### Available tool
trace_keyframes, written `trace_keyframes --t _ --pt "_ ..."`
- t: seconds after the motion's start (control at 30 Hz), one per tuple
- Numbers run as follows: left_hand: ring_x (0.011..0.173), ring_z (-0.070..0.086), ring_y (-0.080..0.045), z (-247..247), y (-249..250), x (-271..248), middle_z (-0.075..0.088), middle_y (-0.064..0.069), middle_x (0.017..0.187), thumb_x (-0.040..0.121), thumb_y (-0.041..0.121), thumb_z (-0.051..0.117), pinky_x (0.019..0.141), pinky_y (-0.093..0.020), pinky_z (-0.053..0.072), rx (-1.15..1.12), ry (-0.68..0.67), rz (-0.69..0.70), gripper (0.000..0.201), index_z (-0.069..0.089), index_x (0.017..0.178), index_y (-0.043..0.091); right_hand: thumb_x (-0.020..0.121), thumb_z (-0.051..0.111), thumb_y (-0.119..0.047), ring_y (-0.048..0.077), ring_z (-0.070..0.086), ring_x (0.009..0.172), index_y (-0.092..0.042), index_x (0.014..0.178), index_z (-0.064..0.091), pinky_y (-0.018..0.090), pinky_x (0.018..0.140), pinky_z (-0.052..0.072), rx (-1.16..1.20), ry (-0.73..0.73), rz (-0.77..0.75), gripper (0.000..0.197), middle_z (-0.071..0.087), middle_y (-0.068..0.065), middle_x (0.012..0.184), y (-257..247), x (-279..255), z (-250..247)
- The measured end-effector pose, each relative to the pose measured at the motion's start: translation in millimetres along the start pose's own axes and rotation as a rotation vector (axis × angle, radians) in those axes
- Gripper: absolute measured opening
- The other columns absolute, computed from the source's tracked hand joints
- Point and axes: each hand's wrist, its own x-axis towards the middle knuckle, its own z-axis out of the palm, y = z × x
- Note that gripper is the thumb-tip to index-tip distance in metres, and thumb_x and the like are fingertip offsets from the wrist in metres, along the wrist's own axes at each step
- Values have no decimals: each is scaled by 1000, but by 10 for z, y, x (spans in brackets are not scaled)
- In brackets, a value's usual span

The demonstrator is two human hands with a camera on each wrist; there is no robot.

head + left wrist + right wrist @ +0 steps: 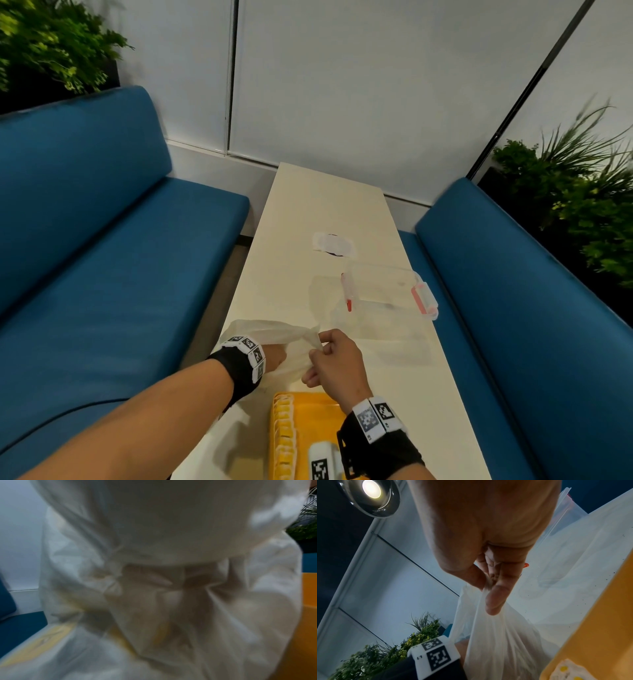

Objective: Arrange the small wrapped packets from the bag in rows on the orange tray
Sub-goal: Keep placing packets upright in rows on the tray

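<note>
A thin translucent white bag (274, 334) lies on the white table (308, 205) just beyond the orange tray (315, 418). My left hand (275, 356) is pushed into the bag's mouth. Its fingers (159, 580) show only blurred through the film, near yellowish shapes, so their hold is unclear. My right hand (320, 344) pinches the bag's rim between thumb and fingers (494, 601) and holds it up. A row of yellow-and-white wrapped packets (284, 431) lines the tray's left edge. One packet (568, 672) shows in the right wrist view.
A clear plastic box with red latches (387, 291) stands on the table's right side beyond the bag. Farther back, a white patch (334, 244) lies on the table. Blue benches (102, 257) flank the narrow table, with plants (582, 205) behind them.
</note>
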Motion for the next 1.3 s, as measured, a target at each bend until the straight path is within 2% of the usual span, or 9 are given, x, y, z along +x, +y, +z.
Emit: trace_keyframes --t 0.13,0.43,0.6,0.7,0.8,0.93,1.07,1.2,1.3 --pt "99 55 -18 21 -64 -21 65 -5 124 107 23 39 94 -27 40 24 97 46 29 60 126 16 88 51 -2 32 71 56 -16 101 58 44 60 62 0 -3 7 20 59 6 70 -1 8 24" --pt "92 49 -14 -102 29 -109 49 4 86 107 21 40 83 -26 38 -63 67 -28 20 55 93 22 90 51 -2 32 72 59 -16 101 57 43 61 62 33 3 9 18 57 6 72 6 32 6" --pt "110 53 -25 -236 63 -230 61 -17 129 109 23 34 95 -31 38 -100 -35 110 39 57 134 3 91 51 -3 31 72 58 -18 100 56 46 64 62 40 8 20 19 58 6 75 18 62 2" --pt "97 58 -25 -296 42 -257 64 -8 99 105 30 37 84 -32 41 -143 19 103 29 63 108 17 91 51 -3 31 72 58 -19 100 56 48 66 62 49 7 23 19 58 5 74 13 76 9" --pt "92 55 -22 -386 80 -278 64 -14 111 105 22 39 82 -31 40 -87 -38 141 23 60 110 16 92 51 -3 30 72 58 -19 100 56 46 65 62 64 4 5 18 57 7 78 0 71 11" --pt "86 49 -14 -480 140 -316 51 6 87 98 11 51 77 -25 36 -48 27 192 10 56 98 20 93 51 -3 30 72 59 -19 100 56 45 65 62 80 3 -2 18 57 4 75 1 69 21" --pt "80 56 -10 -494 99 -315 57 10 88 97 11 50 66 -23 44 -364 31 99 21 64 92 26 92 53 -6 28 72 60 -15 105 57 42 62 63 79 -3 37 17 62 9 80 42 110 42" --pt "91 59 -21 -430 64 -333 66 -11 103 99 9 54 81 -33 53 -861 -100 -73 18 72 101 14 87 64 -23 25 70 80 -15 103 60 38 63 62 107 -103 203 19 67 13 101 114 126 61" --pt "90 59 -26 -344 45 -345 62 -13 96 100 11 57 87 -37 54 -1078 -153 -203 18 64 83 11 92 62 -18 31 72 91 -10 110 63 44 72 63 257 -183 282 20 69 17 110 169 129 99"
